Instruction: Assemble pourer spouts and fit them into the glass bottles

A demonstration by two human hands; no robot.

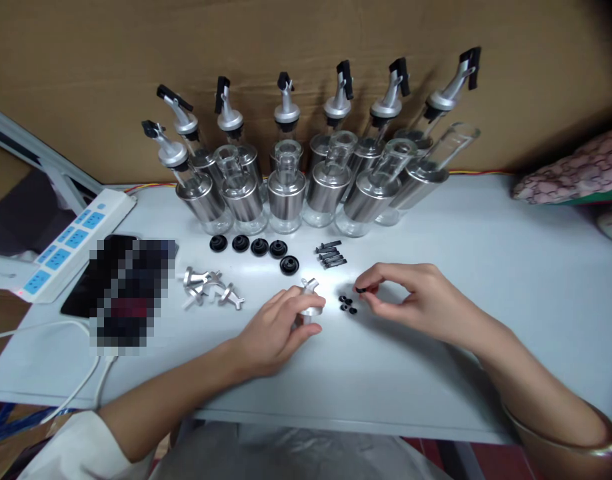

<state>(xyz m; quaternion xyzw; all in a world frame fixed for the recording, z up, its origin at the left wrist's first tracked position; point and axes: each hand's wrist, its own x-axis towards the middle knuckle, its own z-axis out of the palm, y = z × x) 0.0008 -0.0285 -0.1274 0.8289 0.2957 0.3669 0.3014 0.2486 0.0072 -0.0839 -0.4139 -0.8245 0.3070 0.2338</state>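
Observation:
My left hand (281,327) is closed round a silver pourer spout (311,305), its narrow tip pointing up. To the right, my right hand (411,300) pinches a small black plug (361,290) between thumb and forefinger. Just below and left of that pinch lie several small black plugs (345,307). Several black levers (332,257) rest beyond both hands, and several round black stoppers (259,247) form a row on the table left of them. A loose group of silver spouts (206,283) lies to the left of my left hand.
Glass and steel bottles (287,193) stand along the back of the table (386,393), the rear ones fitted with pourers. At the left are a white power strip (76,240), a dark phone (93,280) and white cables. A patterned bag (576,170) is at the right.

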